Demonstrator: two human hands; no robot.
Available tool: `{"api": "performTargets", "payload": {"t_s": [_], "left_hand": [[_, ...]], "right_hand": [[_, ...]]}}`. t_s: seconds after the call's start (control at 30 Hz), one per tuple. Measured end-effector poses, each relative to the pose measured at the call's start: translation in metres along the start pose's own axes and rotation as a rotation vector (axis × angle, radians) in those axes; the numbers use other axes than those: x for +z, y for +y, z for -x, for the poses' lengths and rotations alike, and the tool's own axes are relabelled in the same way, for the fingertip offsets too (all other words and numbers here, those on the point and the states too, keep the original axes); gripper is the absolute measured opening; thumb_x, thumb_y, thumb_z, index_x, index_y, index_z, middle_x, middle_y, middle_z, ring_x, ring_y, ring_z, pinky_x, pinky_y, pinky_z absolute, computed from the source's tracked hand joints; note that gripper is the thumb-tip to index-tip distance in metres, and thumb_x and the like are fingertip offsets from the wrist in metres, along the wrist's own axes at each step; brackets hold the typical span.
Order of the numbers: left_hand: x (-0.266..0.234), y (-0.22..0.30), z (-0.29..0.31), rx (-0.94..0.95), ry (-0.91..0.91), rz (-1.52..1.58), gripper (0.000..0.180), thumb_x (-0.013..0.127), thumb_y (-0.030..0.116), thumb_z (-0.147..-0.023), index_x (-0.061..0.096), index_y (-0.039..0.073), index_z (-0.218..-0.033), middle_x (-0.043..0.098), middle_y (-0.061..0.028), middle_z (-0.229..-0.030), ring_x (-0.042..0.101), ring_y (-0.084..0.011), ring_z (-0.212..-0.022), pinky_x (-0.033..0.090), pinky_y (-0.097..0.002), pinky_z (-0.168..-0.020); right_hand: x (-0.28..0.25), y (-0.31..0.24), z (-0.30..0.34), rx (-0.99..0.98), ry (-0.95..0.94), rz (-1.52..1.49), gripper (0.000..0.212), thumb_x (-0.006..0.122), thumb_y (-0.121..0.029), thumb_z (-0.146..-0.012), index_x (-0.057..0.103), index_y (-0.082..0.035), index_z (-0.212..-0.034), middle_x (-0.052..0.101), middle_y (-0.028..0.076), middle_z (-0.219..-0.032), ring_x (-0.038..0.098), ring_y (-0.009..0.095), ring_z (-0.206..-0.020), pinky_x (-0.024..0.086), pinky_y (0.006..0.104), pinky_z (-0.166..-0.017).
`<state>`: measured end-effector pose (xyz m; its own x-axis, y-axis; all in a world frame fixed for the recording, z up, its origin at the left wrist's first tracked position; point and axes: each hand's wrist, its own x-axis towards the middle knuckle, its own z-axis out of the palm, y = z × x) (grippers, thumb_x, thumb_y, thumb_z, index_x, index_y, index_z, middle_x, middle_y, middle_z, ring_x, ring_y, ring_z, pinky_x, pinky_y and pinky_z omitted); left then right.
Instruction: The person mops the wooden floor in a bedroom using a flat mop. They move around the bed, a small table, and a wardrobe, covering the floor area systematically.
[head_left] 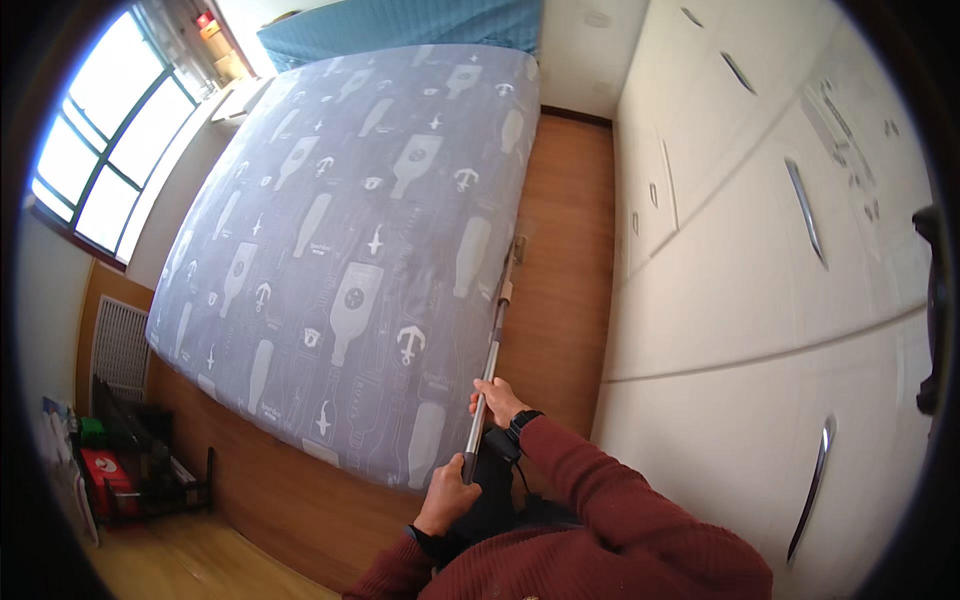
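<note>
A flat mop with a long silver pole (493, 355) runs forward along the right side of the bed. Its small head (519, 250) rests on the wooden floor by the mattress edge, partly hidden by the bed. My left hand (447, 497) is wrapped around the dark grip at the near end of the pole. Farther up, my right hand (496, 400) closes around the silver shaft. Both wrists wear dark bands.
The bed (340, 230) has a grey-blue patterned sheet and a blue headboard (400, 30). White wardrobes (730, 270) with metal handles line the right. Between them runs a strip of wooden floor (568, 220). Dark and red items (120, 480) stand at lower left; a window (110, 130) is at upper left.
</note>
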<state>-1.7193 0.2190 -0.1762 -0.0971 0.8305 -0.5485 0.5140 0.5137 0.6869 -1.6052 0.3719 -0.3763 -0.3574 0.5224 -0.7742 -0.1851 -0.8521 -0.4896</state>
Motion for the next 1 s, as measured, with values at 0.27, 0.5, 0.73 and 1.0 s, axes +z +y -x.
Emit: {"api": "performTargets", "payload": {"t_s": [0.27,0.5,0.73,1.0], "left_hand": [[-0.010,0.049,-0.141,-0.023,-0.066,0.034,0.031,0.067,0.012,-0.075,0.053,-0.003,-0.098,0.066,-0.0317,-0.093,0.063,-0.0497,-0.095,0.050,-0.0546,-0.080],[-0.001,0.104,-0.240,0.033,-0.021,0.056,0.033,0.065,0.013,-0.074,0.055,-0.006,-0.100,0.065,-0.0309,-0.090,0.064,-0.0484,-0.093,0.049,-0.0526,-0.078],[0.001,0.182,-0.347,0.067,0.015,0.059,0.033,0.065,0.014,-0.074,0.058,-0.004,-0.101,0.067,-0.0279,-0.090,0.065,-0.0461,-0.091,0.050,-0.0510,-0.077],[-0.005,0.275,-0.441,0.044,0.033,0.120,0.031,0.066,0.012,-0.071,0.059,-0.006,-0.096,0.067,-0.0286,-0.094,0.065,-0.0462,-0.096,0.050,-0.0504,-0.084]], "right_hand": [[-0.030,-0.131,-0.102,0.036,0.009,0.174,0.021,0.056,-0.023,-0.101,0.049,-0.002,-0.101,0.060,0.010,-0.077,0.064,0.026,-0.060,0.057,0.0425,-0.055],[-0.064,-0.236,-0.165,0.041,-0.042,0.267,0.023,0.055,-0.025,-0.101,0.053,-0.003,-0.096,0.062,0.009,-0.074,0.066,0.026,-0.062,0.057,0.0433,-0.055],[-0.090,-0.353,-0.227,0.049,-0.023,0.340,0.024,0.057,-0.026,-0.101,0.054,-0.004,-0.094,0.062,0.010,-0.077,0.065,0.027,-0.063,0.057,0.0443,-0.057],[-0.114,-0.477,-0.272,0.091,-0.030,0.441,0.026,0.055,-0.026,-0.100,0.055,0.000,-0.098,0.062,0.010,-0.078,0.068,0.027,-0.061,0.059,0.0463,-0.052]]}}
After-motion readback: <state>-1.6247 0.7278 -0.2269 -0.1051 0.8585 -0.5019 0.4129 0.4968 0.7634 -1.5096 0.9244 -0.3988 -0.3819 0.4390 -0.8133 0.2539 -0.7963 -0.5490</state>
